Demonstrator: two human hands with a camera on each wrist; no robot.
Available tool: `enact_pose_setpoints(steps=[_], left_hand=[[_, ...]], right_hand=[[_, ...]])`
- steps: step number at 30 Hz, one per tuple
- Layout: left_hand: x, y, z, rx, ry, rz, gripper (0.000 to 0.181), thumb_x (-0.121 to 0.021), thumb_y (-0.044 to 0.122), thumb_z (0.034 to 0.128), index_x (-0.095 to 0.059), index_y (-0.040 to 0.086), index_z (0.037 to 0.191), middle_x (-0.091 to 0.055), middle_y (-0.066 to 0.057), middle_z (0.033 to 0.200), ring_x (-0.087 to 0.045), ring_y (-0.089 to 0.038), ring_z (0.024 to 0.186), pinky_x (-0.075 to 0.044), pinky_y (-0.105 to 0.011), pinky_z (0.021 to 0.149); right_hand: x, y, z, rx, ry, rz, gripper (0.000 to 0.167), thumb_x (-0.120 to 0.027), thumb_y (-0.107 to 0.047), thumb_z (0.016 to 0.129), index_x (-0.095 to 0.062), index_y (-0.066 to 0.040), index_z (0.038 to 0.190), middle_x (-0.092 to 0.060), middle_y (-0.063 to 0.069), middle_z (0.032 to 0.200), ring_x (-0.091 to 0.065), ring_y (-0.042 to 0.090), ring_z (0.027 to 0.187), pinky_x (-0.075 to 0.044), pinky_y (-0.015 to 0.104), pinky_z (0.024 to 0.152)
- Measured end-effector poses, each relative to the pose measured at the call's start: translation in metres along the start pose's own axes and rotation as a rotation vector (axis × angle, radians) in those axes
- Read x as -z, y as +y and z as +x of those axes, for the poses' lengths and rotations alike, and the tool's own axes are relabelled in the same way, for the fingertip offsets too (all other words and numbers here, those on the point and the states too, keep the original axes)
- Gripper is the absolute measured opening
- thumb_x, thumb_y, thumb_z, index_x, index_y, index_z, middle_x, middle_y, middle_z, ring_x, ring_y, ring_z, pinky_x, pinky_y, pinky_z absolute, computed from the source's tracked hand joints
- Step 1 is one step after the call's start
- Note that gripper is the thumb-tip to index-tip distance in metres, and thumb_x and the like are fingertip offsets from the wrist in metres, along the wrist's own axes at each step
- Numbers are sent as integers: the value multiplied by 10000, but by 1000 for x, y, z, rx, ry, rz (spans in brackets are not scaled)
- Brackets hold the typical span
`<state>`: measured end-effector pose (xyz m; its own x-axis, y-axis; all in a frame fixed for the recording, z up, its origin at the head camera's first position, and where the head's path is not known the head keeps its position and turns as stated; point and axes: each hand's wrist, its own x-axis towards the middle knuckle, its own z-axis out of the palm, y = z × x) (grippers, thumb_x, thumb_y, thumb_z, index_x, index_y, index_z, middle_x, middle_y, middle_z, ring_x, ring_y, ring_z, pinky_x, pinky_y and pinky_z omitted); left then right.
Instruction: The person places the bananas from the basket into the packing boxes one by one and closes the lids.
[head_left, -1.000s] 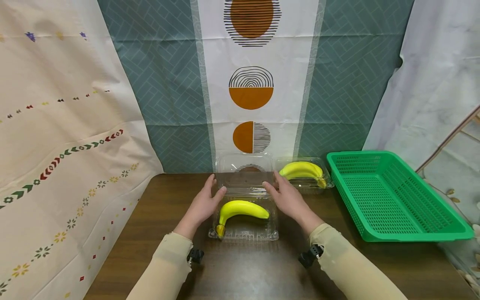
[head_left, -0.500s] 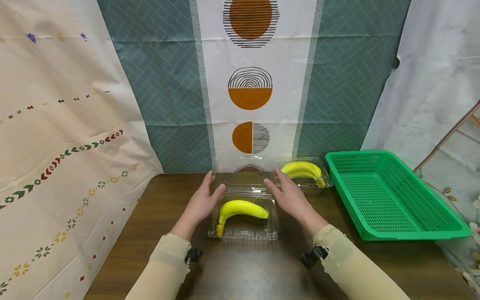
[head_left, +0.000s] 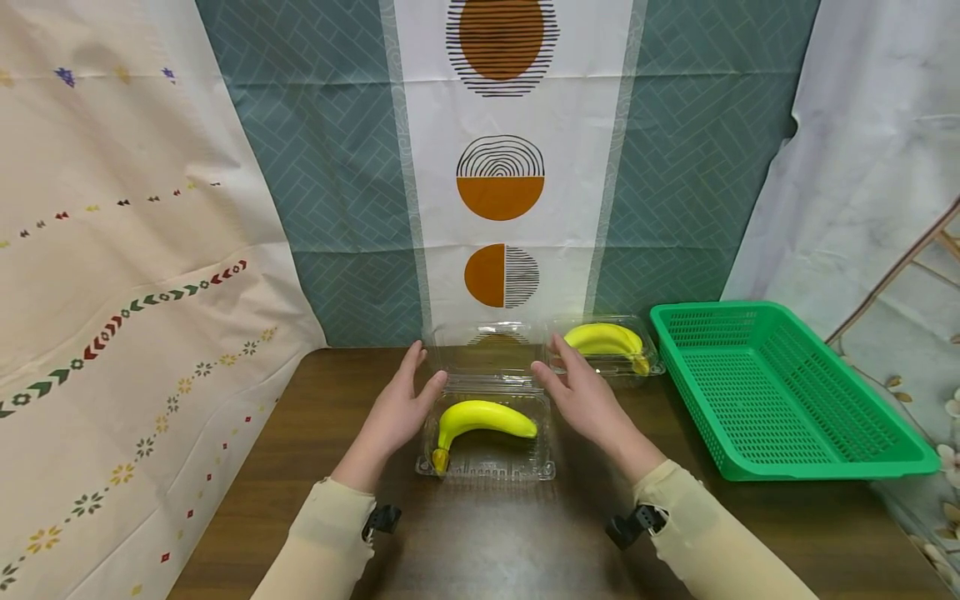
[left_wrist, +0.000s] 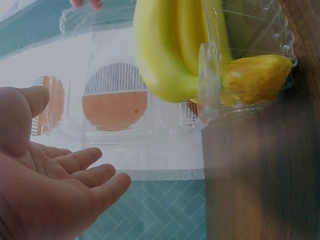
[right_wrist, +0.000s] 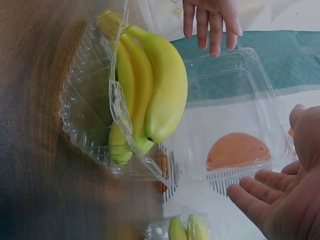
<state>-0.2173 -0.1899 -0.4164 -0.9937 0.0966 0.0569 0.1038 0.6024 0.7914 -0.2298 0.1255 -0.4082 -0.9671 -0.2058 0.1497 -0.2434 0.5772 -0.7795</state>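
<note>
A clear plastic clamshell container stands on the table with its lid tilted up and back. In its base lies a bunch of bananas; the left wrist view shows these bananas from close up. My left hand is beside the lid's left side, fingers extended and thumb apart. On the other side, my right hand has its fingers spread near the lid's right edge. Neither hand holds anything. Gaps show between the left fingers and the lid in the left wrist view.
Behind my right hand, a second clear container holds more bananas. To the right stands a green plastic basket. Patterned cloth hangs behind the wooden table.
The lid's upper edge has sunk a little as it leans farther back. Both hands have drawn slightly outward from it. The bananas and the container base have stayed in place.
</note>
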Motion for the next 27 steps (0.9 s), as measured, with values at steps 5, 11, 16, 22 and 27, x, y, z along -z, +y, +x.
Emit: enact_pose_setpoints(steps=[5,11,16,22,27], left_hand=[[1,1,-5,-16,16,12,902,-591,538,1133,-67,228,1798,-284,-68,1812,-337,-423,1617,-304,-691,1256],[2,4,-14,-17,26,14,889,-610,512,1131,-90,234,1797,-305,-74,1804,-336,-425,1618,-306,-706,1247],[4,6,-22,-27,26,16,866,-603,520,1132,-136,209,1791,-324,-97,1794,-349,-428,1613,-314,-701,1244],[5,4,-30,-42,34,21,806,-602,489,1140,-209,186,1775,-341,-108,1785,-349,-415,1616,-308,-685,1254],[6,1,-38,-43,40,25,778,-589,520,1137,-273,165,1753,-370,-121,1768,-353,-399,1618,-304,-662,1266]], right_hand=[[1,-1,-6,21,9,9,846,-560,-543,1145,-149,-190,1795,-418,153,1734,-542,407,1489,-450,604,1194],[1,-1,-15,32,16,29,848,-552,-582,1134,-172,-208,1793,-447,149,1713,-553,399,1477,-448,604,1196],[0,-2,-21,37,18,49,792,-594,-491,1146,-229,-188,1780,-452,145,1712,-514,394,1513,-447,594,1200],[0,-1,-28,27,10,47,769,-593,-527,1136,-292,-181,1753,-482,148,1686,-518,369,1514,-467,586,1186],[1,-2,-37,14,5,42,772,-584,-553,1131,-320,-159,1740,-501,169,1669,-568,395,1465,-477,595,1172]])
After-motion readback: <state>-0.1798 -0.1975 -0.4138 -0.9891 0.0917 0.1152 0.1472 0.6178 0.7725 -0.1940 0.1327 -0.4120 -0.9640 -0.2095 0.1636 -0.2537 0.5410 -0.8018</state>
